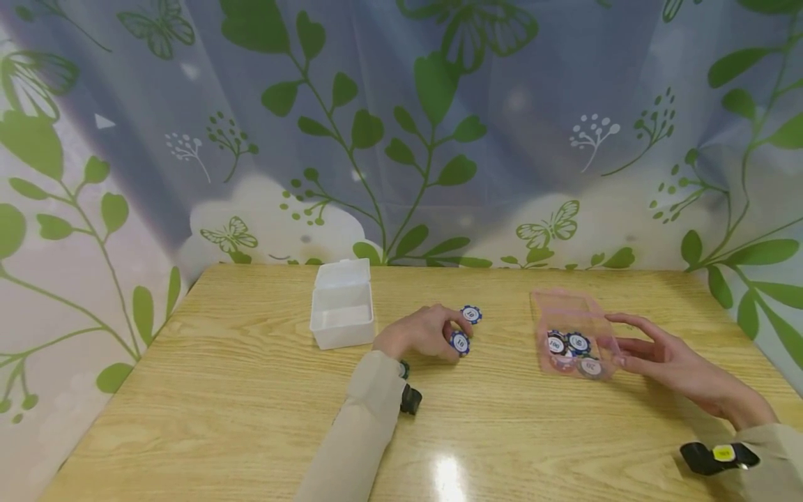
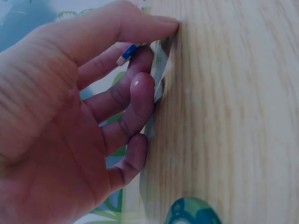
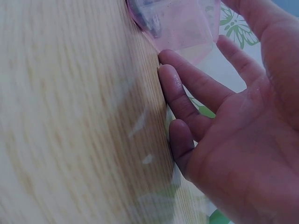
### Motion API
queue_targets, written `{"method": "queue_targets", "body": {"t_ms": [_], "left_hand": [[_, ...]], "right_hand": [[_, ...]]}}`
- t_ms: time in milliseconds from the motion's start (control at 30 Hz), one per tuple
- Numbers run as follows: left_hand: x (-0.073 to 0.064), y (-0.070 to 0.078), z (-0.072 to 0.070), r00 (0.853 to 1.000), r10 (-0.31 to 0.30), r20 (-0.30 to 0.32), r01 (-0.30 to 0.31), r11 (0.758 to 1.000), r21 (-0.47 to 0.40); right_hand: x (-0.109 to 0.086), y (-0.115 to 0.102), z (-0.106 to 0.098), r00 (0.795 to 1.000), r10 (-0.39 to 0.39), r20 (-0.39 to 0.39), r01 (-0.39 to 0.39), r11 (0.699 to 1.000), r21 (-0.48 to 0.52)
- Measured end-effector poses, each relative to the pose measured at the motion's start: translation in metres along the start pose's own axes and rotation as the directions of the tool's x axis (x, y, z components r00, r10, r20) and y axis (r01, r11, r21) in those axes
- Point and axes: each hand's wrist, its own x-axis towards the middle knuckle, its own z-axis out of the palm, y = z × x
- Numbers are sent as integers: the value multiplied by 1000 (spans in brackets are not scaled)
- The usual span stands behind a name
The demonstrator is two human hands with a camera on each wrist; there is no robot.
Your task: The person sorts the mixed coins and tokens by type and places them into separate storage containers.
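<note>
A blue poker chip (image 1: 460,342) marked 10 is pinched between the thumb and fingers of my left hand (image 1: 420,333). In the left wrist view the blue edge of a chip (image 2: 127,54) shows by those fingers. Just beyond the fingertips, another blue chip (image 1: 470,315) lies on the table. A green chip (image 1: 404,369) is partly covered by the left wrist. My right hand (image 1: 674,366) rests its extended fingers against the side of a see-through pink box (image 1: 567,307), whose lid is up. Several chips (image 1: 578,344) lie inside, one marked 100, another 20.
An open white box (image 1: 342,335) with its lid tipped back stands to the left of the left hand. The wooden table (image 1: 207,404) ends at a patterned curtain (image 1: 389,139) behind. A black wrist strap (image 1: 718,458) sits on the right sleeve.
</note>
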Motion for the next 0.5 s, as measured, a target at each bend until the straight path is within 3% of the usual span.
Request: {"method": "queue_targets", "body": {"t_ms": [500], "left_hand": [[-1, -2, 0, 1000, 6, 3, -6, 999, -45]], "right_hand": [[0, 1, -1, 1000, 6, 5, -6, 1000, 11]]}}
